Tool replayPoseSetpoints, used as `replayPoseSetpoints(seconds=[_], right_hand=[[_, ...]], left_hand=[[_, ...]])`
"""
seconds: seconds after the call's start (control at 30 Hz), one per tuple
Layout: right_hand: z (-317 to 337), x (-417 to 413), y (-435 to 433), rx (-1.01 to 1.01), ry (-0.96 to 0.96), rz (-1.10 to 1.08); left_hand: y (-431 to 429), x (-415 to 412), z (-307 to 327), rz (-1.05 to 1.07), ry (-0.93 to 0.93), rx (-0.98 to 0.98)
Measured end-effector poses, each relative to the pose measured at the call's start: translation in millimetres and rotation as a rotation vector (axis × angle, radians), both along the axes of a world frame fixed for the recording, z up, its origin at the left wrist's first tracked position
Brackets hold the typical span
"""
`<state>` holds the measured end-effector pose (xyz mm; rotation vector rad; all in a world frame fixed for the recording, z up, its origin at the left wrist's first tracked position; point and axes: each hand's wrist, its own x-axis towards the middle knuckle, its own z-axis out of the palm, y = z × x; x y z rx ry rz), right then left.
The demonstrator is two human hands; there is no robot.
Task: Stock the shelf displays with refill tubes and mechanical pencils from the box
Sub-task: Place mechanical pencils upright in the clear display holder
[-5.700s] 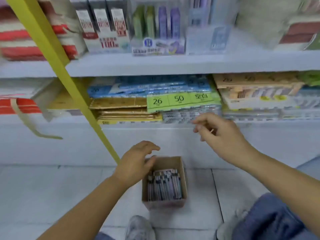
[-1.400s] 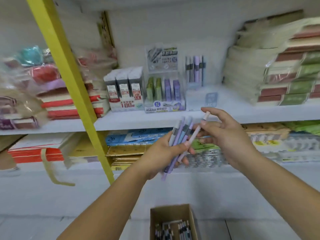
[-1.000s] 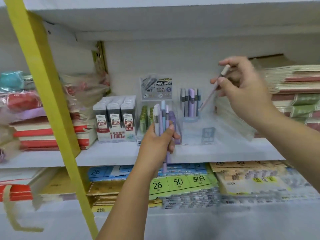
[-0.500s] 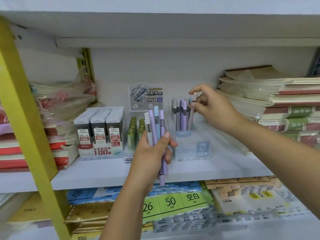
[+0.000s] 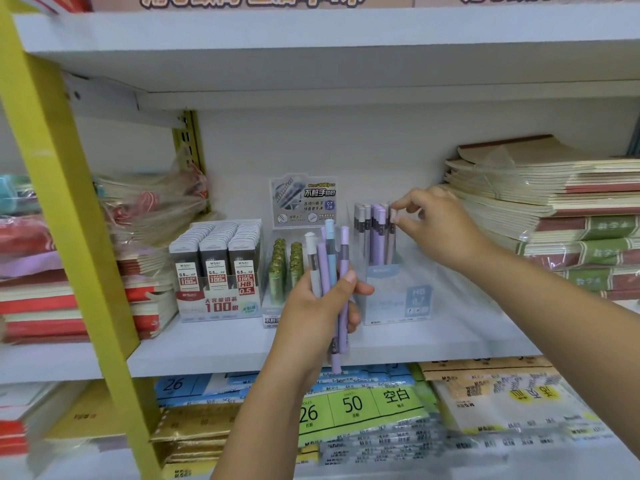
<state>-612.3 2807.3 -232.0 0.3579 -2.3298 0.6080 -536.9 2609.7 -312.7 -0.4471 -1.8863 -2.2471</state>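
Note:
My left hand (image 5: 311,310) grips a bundle of several mechanical pencils (image 5: 329,268), lilac, blue and white, upright in front of the middle shelf. My right hand (image 5: 443,230) pinches the pale cap of one pencil (image 5: 392,233) that stands among the other pencils in the clear pencil display (image 5: 398,296). Left of it stands a clear display of green refill tubes (image 5: 285,271), partly hidden by my left hand. Further left sits the grey 0.5 HB refill tube display (image 5: 218,268). The box is out of view.
A yellow upright (image 5: 69,216) slants across the left. Stacked notebooks (image 5: 554,209) fill the shelf's right side, and wrapped packs (image 5: 149,202) and red books lie on the left. The white shelf board (image 5: 225,348) runs below; paper packs with green labels (image 5: 360,407) lie on the lower shelf.
My right hand has carried one pencil from my left hand's bundle up to the clear display and lowered it in among the others. My left hand keeps its bundle upright.

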Motion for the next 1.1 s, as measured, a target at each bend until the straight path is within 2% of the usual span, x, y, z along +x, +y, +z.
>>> replayPoseSetpoints(seconds=[0.07, 0.13, 0.17, 0.27, 0.33, 0.47, 0.6, 0.7, 0.87, 1.1], right_hand=[[5.1, 15.5, -3.9, -0.035, 0.082, -0.005], [9.3, 35.8, -11.8, -0.158, 0.139, 0.077], [9.3, 46.7, -16.6, -0.246, 0.080, 0.165], [1.0, 71.8, -34.8, -0.413, -0.263, 0.451], [-7.3, 76.7, -41.4, -0.481, -0.353, 0.548], [-5.6, 69.7, -41.3, -0.648, -0.259, 0.543], [17.4, 58.3, -23.8, -0.875, 0.065, 0.544], [30.2, 51.9, -12.0, -0.747, 0.255, 0.490], [18.5, 33.3, -13.4, -0.457, 0.237, 0.347], [-6.2, 21.8, -15.8, -0.311, 0.168, 0.288]], left_hand=[[0.8, 3.7, 2.8, -0.039, -0.004, 0.038], [2.7, 6.6, 3.4, -0.068, -0.007, 0.054], [4.5, 7.4, 2.8, -0.078, -0.009, 0.057], [8.4, 6.9, 2.6, -0.101, 0.003, 0.025], [9.4, 5.9, 4.0, -0.123, 0.013, -0.033], [9.5, 0.2, 11.6, -0.134, 0.039, -0.054], [1.7, -7.6, 20.1, -0.063, 0.015, -0.008], [-2.6, -11.0, 18.6, -0.040, -0.014, 0.012], [-5.7, -13.6, 14.1, -0.057, -0.007, 0.058], [-7.0, -13.6, 12.5, -0.047, 0.004, 0.058]])
